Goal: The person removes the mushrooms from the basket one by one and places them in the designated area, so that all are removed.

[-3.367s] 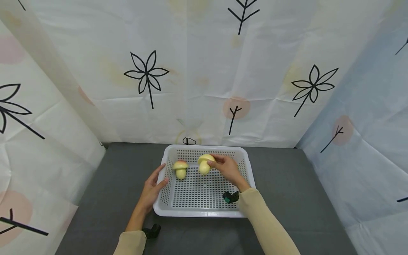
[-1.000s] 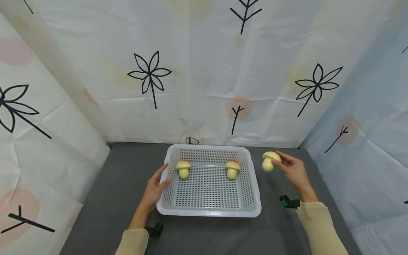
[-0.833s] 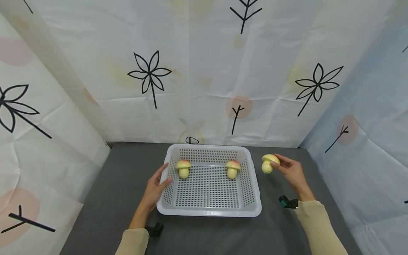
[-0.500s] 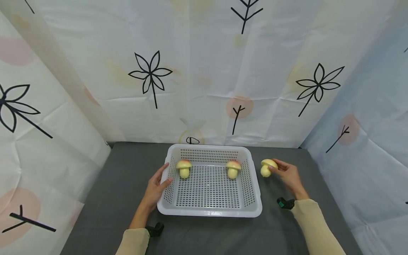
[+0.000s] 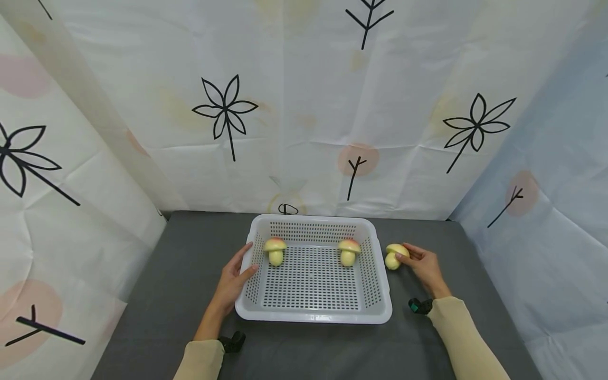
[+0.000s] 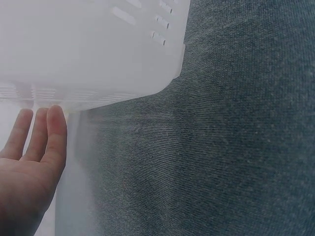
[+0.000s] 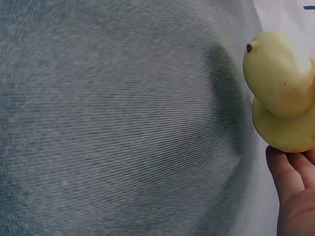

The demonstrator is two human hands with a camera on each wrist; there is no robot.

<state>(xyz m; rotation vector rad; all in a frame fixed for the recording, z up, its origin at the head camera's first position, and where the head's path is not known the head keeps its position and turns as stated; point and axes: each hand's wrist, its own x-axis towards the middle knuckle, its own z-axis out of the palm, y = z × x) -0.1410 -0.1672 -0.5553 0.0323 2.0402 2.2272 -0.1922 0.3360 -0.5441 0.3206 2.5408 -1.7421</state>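
My left hand (image 5: 230, 285) holds the left edge of a white perforated plastic basket (image 5: 313, 319), its thumb lapping over the rim. In the left wrist view several fingers (image 6: 54, 130) lie against the basket's outer wall. Just past the basket's right side, my right hand (image 5: 426, 270) pinches a pale yellow toy mushroom (image 5: 392, 257) by its cap, stem tilted down and leftward. The right wrist view shows that mushroom's rounded stem (image 7: 275, 73) over its shadow on the cloth. Inside the basket, one red-topped mushroom (image 5: 275, 250) sits left and another (image 5: 349, 252) right, both stem toward me.
Dark grey cloth (image 5: 190, 248) covers the table under the basket. Patterned white fabric (image 5: 304, 105) hangs behind it and on both sides. A black wrist device (image 5: 233, 342) sits on the left wrist, another (image 5: 420, 306) on the right.
The right hand has carried its mushroom out of the basket to the right, then lowered it toward the basket's right side. A mushroom at the basket's right, earlier hidden, now shows. The left hand stays.
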